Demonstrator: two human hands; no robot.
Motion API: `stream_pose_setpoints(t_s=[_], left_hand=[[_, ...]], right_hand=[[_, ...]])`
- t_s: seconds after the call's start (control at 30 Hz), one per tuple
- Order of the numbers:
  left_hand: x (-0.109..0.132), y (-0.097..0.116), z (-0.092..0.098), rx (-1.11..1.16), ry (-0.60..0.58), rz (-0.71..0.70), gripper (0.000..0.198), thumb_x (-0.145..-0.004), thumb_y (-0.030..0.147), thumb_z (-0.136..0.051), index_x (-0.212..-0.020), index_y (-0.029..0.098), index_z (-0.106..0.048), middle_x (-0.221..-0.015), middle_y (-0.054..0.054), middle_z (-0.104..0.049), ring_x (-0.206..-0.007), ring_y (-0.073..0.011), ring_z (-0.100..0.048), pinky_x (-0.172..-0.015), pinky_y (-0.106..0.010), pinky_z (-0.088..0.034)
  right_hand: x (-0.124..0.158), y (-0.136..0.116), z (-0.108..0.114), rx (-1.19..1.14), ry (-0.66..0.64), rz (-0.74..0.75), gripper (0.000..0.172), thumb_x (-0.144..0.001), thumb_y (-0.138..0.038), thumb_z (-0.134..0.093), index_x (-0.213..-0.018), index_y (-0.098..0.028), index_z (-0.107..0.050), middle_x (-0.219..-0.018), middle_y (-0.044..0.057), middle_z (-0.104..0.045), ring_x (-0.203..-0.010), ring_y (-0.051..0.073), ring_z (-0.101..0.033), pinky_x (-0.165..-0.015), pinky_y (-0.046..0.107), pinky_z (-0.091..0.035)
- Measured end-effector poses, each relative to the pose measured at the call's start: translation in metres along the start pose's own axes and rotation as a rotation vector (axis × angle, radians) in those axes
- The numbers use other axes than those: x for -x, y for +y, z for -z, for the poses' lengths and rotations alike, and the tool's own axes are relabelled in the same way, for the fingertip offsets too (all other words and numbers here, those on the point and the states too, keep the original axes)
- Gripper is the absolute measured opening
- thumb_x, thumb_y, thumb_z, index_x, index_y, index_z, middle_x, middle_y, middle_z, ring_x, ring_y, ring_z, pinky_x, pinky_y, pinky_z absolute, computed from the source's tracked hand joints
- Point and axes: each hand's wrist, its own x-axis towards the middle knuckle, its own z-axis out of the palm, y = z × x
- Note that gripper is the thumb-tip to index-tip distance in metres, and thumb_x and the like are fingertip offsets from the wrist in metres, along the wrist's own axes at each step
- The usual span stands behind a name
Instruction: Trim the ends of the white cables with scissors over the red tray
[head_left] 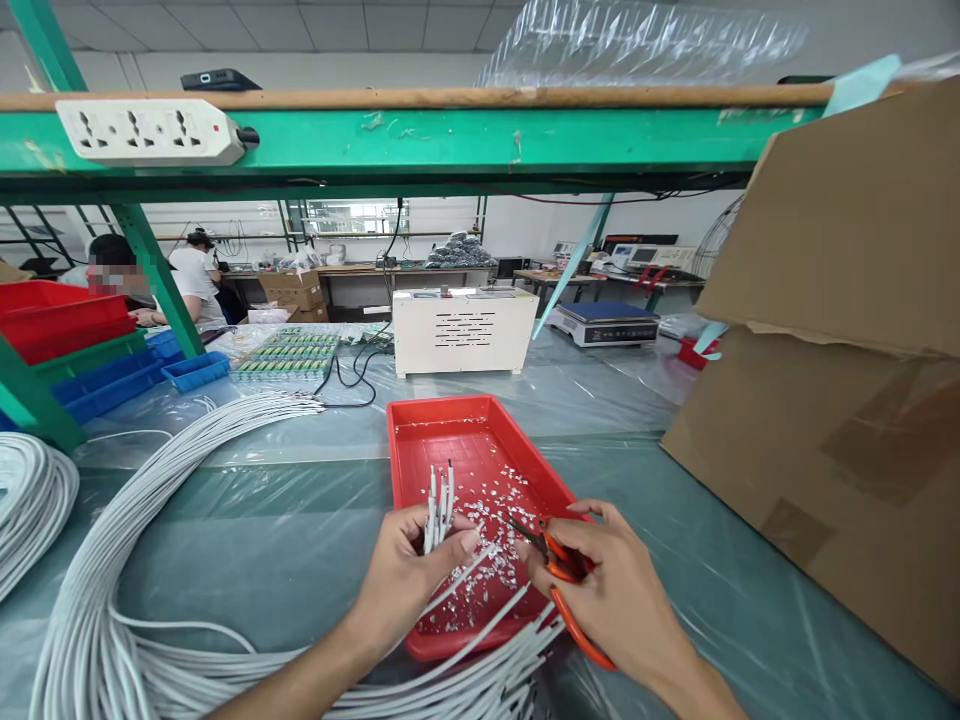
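Note:
Several white cable ends [439,505] stand upright in my left hand [409,570], its fingers closed round them above the red tray. My right hand [619,575] grips a pair of orange-handled cutters [566,565], with the dark tips pointing left toward the cables. Small white and silvery scraps [499,550] lie scattered in the red tray [525,450] under both hands. A thick bundle of white cables [127,540] curves across the table from the left, and its loose ends lie at the tray's near edge beneath my wrists.
A cardboard box [817,440] leans in on the right. Behind the tray stand a cream-coloured metal box [465,335] and a weighing scale [604,325]. A green shelf beam [450,140] with a power strip [150,132] crosses above. Blue bins [196,371] and two people are at left.

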Motion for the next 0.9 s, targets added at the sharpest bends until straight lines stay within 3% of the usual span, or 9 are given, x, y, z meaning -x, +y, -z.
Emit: stream_pose_setpoints(t_s=[0.17, 0.43, 0.63, 0.9], left_hand=[[0.0, 0.006, -0.001, 0.009, -0.014, 0.012, 0.021, -0.067, 0.031, -0.067, -0.069, 0.01, -0.062, -0.059, 0.001, -0.055, -0.055, -0.0085, -0.045, -0.055, -0.02, -0.034], [0.0, 0.003, -0.001, 0.009, -0.02, 0.06, 0.026, -0.065, 0.035, -0.068, -0.073, 0.011, -0.063, -0.057, 0.0, -0.059, -0.043, -0.0057, -0.035, -0.042, -0.018, -0.026], [0.0, 0.004, -0.002, 0.031, -0.053, 0.049, 0.028, -0.057, 0.036, -0.073, -0.066, 0.011, -0.062, -0.049, 0.005, -0.048, -0.042, -0.0047, -0.033, -0.042, -0.018, -0.024], [0.0, 0.003, 0.002, 0.039, -0.144, 0.048, 0.02, -0.066, 0.031, -0.068, -0.07, 0.012, -0.062, -0.052, 0.005, -0.05, -0.044, -0.0047, -0.035, -0.043, -0.017, -0.026]], right_hand=[[0.002, -0.007, 0.001, 0.012, -0.063, 0.0, 0.037, -0.072, -0.029, -0.051, -0.049, -0.019, -0.025, -0.044, -0.007, -0.034, -0.054, 0.012, -0.04, -0.074, 0.026, -0.03], [0.001, -0.009, -0.003, 0.036, -0.108, -0.025, 0.033, -0.067, -0.022, -0.052, -0.049, -0.019, -0.025, -0.044, -0.008, -0.032, -0.048, 0.011, -0.023, -0.074, 0.025, -0.028], [0.001, -0.011, -0.003, 0.017, -0.114, -0.011, 0.034, -0.067, -0.024, -0.053, -0.049, -0.019, -0.025, -0.044, -0.009, -0.032, -0.047, 0.01, -0.02, -0.076, 0.026, -0.027], [0.001, -0.01, 0.0, 0.021, -0.114, 0.029, 0.034, -0.068, -0.022, -0.052, -0.05, -0.019, -0.023, -0.044, -0.009, -0.031, -0.046, 0.01, -0.018, -0.077, 0.027, -0.027]])
